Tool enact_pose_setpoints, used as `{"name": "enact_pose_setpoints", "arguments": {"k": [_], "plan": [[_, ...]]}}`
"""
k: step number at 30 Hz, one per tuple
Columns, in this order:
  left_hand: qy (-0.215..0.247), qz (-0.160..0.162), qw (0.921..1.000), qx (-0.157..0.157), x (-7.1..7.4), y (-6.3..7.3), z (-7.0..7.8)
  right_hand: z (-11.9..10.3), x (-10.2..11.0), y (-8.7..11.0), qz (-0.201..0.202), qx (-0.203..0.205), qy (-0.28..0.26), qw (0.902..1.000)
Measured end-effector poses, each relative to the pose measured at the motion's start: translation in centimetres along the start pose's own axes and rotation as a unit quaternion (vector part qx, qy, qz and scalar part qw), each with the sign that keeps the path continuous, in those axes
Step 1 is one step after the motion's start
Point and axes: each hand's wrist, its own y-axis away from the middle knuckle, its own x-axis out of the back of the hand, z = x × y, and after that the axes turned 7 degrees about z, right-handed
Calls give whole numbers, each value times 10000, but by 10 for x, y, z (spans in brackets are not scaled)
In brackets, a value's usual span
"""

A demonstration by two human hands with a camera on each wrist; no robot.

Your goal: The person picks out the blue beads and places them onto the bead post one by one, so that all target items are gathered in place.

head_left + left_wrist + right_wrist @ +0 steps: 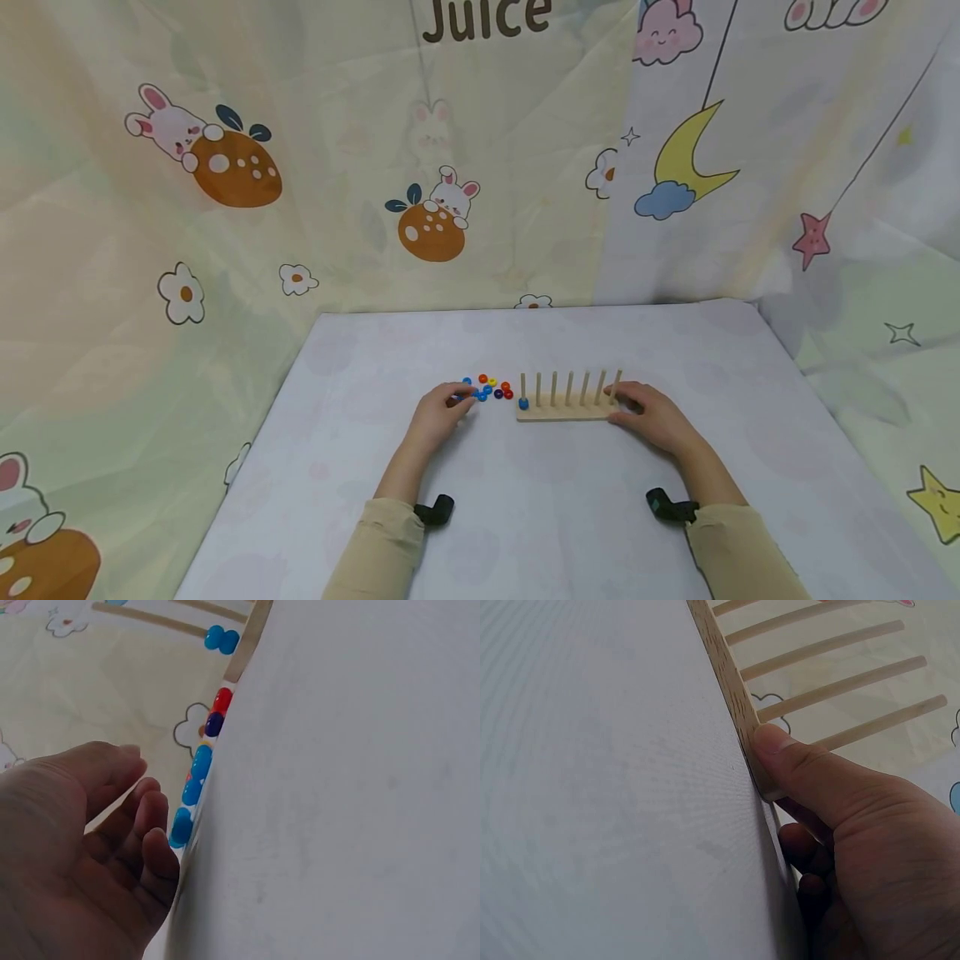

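While the right hand (652, 417) gripped the right end of the wooden peg rack (564, 413), just right of centre in the head view, its thumb pressed on the front edge and its other fingers bent behind, the left hand (439, 412) lay close beside the loose coloured beads (487, 389) near the frame's middle. Its fingers were relaxed and slightly bent; whether the tips touched any bead could not be told. Blue beads (523, 404) sat on the leftmost peg.
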Motion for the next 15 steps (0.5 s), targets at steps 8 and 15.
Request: {"name": "enact_pose_setpoints", "arguments": {"k": [8, 15], "plan": [[-438, 533, 9975, -180, 9, 0, -15, 0, 1, 0, -67, -8, -117, 9999], [-616, 542, 9965, -171, 8, -1, -18, 0, 1, 0, -48, -3, -58, 10000]]}}
